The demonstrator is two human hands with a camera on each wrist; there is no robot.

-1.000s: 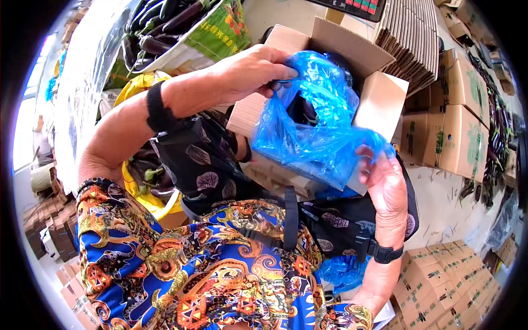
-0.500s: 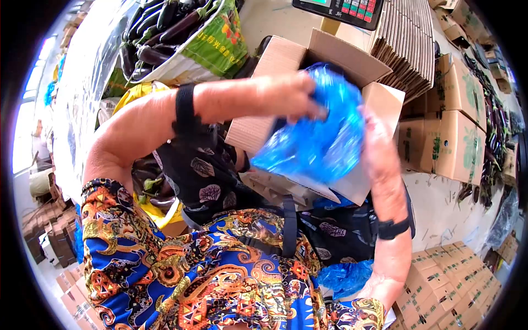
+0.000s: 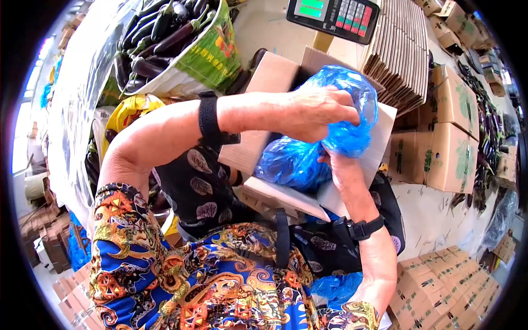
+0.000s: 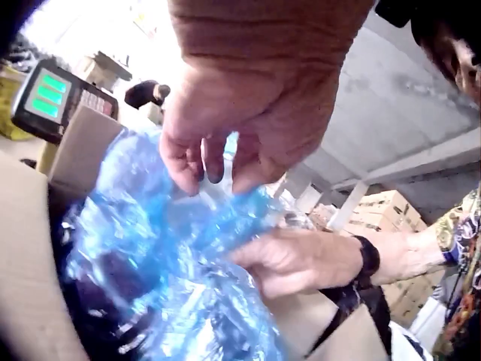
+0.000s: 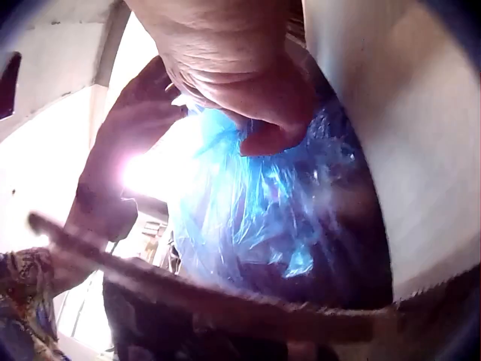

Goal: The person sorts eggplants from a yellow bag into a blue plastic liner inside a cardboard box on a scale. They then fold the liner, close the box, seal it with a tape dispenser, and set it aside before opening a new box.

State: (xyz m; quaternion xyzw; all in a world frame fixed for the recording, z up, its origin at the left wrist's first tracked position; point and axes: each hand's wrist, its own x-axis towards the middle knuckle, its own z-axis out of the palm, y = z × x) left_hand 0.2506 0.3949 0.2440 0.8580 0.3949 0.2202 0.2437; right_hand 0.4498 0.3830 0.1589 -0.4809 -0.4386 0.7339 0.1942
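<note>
Both hands clamp the crinkled blue plastic bag point(image 3: 291, 162) sitting in the open brown cardboard box point(image 3: 269, 74), the left hand point(image 3: 322, 113) bunching its far top and the right hand point(image 3: 338, 165) pinching just nearer.

What fills the crumpled translucent blue plastic bag point(image 3: 336, 122) cannot be told: only dark shapes show through the film (smeared in both wrist views). In the head view the left hand point(image 3: 319, 113) covers the fingertips of the right hand point(image 3: 340, 166). The keys of the grey weighing scale point(image 3: 333, 16) are too small to read
</note>
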